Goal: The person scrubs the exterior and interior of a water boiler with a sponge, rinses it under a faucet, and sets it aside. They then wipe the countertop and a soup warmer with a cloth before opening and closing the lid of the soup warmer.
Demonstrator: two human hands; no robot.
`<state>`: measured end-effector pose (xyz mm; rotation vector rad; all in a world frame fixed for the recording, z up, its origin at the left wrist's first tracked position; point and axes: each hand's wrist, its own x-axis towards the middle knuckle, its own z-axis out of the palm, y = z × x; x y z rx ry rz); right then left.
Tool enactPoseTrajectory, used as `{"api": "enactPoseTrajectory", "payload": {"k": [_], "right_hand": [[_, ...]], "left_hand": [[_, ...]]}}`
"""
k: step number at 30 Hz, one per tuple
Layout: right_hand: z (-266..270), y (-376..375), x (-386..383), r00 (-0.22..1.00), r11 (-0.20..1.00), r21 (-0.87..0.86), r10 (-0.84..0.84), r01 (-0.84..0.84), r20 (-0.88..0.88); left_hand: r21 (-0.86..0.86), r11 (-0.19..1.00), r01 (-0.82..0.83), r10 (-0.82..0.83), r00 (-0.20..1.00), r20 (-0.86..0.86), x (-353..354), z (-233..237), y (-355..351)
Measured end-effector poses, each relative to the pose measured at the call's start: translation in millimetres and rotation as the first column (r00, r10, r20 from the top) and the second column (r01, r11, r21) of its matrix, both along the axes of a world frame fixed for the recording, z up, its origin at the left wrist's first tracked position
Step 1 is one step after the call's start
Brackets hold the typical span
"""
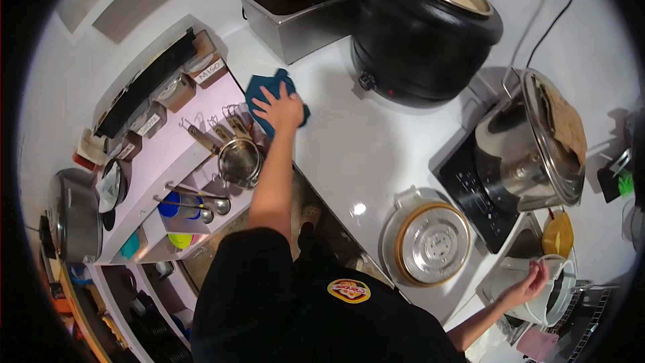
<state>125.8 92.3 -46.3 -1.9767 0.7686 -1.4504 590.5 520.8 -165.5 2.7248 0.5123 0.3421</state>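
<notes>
My left hand (283,109) lies spread on a dark teal cloth (264,87), pressing it to the white counter (336,141) near its left edge. The cloth is bunched under the palm, and its edges show around the fingers. At the lower right, my right hand (531,286) is raised beside a white bucket (516,272), its fingers loosely curled; whether it touches the bucket or holds anything cannot be made out.
A black soup warmer (420,47) and a steel fryer (302,27) stand at the back. To the right are a large pot (514,154) on an induction cooker (467,191) and a round metal lid (435,243). Strainers (240,161) hang left.
</notes>
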Motion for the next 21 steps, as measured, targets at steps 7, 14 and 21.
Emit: {"api": "enactPoseTrajectory", "payload": {"k": [7, 14, 21], "right_hand": [[21, 61, 20, 0.885, 0.885, -0.057, -0.465, 0.462, -0.039], [3, 126, 39, 0.868, 0.886, -0.087, -0.463, 0.455, -0.176], [32, 162, 42, 0.786, 0.880, -0.245, -0.475, 0.408, -0.396]], "left_hand": [[0.085, 0.995, -0.056, 0.063, 0.994, -0.085, 195, -13, 104], [0.264, 0.957, -0.122, 0.182, 0.959, -0.216, 323, -23, 189], [0.231, 0.970, -0.081, 0.124, 0.976, -0.178, 347, -46, 216]]}}
